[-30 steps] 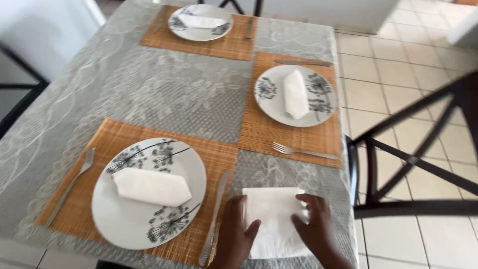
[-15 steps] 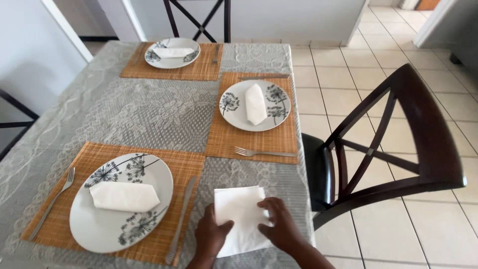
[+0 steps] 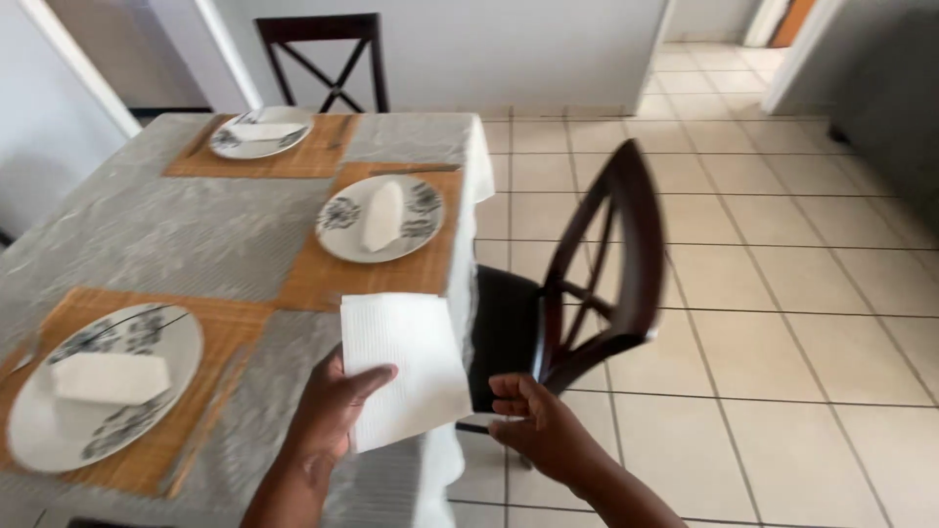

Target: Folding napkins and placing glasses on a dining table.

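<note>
White napkin (image 3: 401,367) pinched in left hand (image 3: 328,411), right hand (image 3: 538,420) just beside

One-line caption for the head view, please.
Left hand lifts a white napkin off the set table; right hand open beside a dark chair.

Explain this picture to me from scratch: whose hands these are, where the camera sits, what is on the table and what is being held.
The camera is worn on a person's head and looks down, so the two bare hands at the bottom are that person's own. The left hand holds a flat white napkin lifted above the table's corner. The right hand is beside it, open, not clearly touching the napkin. The table has a grey patterned cloth. On it lie woven placemats, each with a flowered white plate carrying a folded napkin, with blurred cutlery alongside. A dark wooden chair stands at the table's side on a tiled floor.
</note>
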